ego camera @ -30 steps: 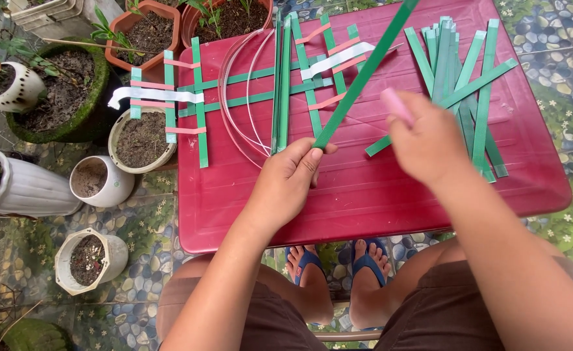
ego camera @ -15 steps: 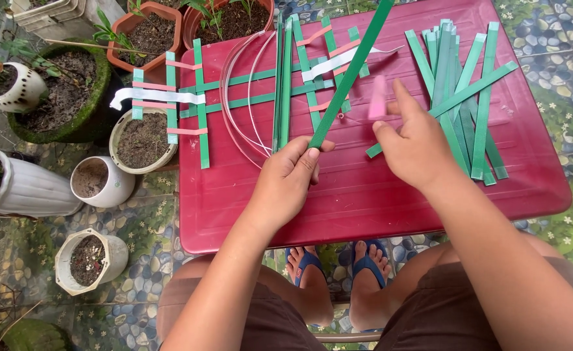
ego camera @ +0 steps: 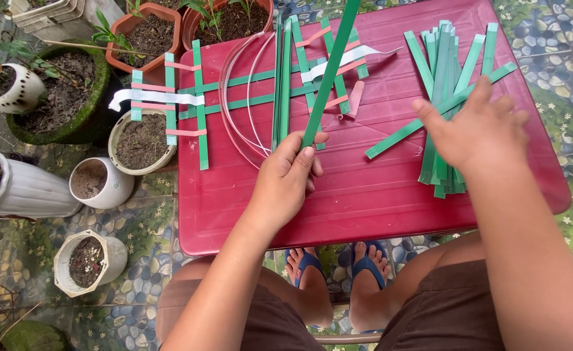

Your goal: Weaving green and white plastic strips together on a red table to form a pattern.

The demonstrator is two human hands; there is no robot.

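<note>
My left hand (ego camera: 288,175) pinches the lower end of a long green strip (ego camera: 331,71) that slants up and away over the red plastic table (ego camera: 364,201). My right hand (ego camera: 478,133) hovers, fingers apart, over a loose pile of green strips (ego camera: 445,65) at the table's right, holding nothing. On the left half lies a woven lattice of green strips (ego camera: 199,97) with pink (ego camera: 182,66) and white (ego camera: 153,97) cross strips, a thin white hoop (ego camera: 234,97) lying over it. A small pink piece (ego camera: 355,99) lies on the table near the lattice.
Several pots of soil stand to the left: terracotta ones (ego camera: 145,36) at the top, white ones (ego camera: 98,182) (ego camera: 88,260) beside the table, a mossy one (ego camera: 59,97). Pebble-patterned flooring (ego camera: 559,39) surrounds the table. My knees and sandalled feet (ego camera: 335,273) are below its near edge.
My right hand let go of the pink piece and moved right to the pile of green strips. The long green strip in my left hand tilted more upright.
</note>
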